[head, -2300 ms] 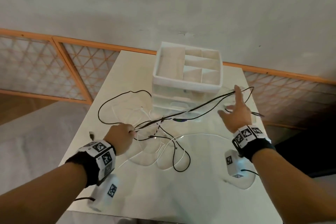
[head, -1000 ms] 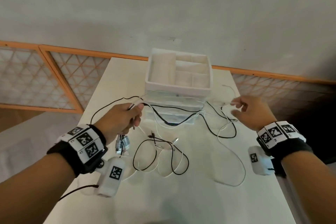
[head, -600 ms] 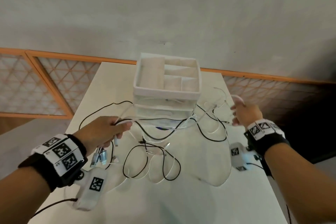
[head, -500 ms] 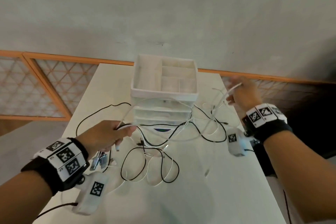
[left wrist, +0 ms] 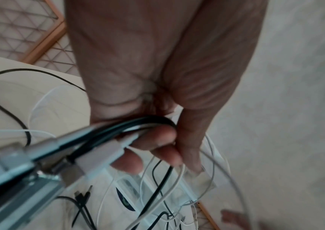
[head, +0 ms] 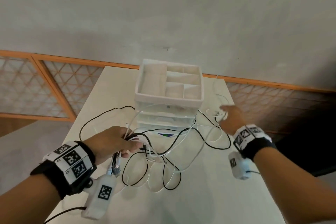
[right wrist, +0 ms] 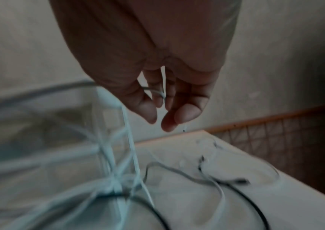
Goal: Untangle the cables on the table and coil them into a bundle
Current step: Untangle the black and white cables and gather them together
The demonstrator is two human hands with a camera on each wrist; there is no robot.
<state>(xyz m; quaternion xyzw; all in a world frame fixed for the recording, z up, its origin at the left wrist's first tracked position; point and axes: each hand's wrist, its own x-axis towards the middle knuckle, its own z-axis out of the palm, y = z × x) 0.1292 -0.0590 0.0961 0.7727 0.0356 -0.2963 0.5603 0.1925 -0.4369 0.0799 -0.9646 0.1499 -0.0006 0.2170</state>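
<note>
Left fingers [left wrist: 157,140] grip cables [head: 163,152], right fingers [right wrist: 149,109] pinch one, over a white table [head: 209,202].

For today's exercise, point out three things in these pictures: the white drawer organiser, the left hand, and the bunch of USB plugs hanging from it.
white drawer organiser [head: 168,98], head view, front rim of its top tray.
left hand [head: 111,139], head view, back of the hand.
USB plugs [head: 115,166], head view, the metal ends hanging below the fingers.

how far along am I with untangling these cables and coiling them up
Early stage. Done: your left hand grips several black and white cable ends together. In hand: your right hand pinches a thin white cable. Left: loops lie crossed on the table, nothing coiled.
</note>
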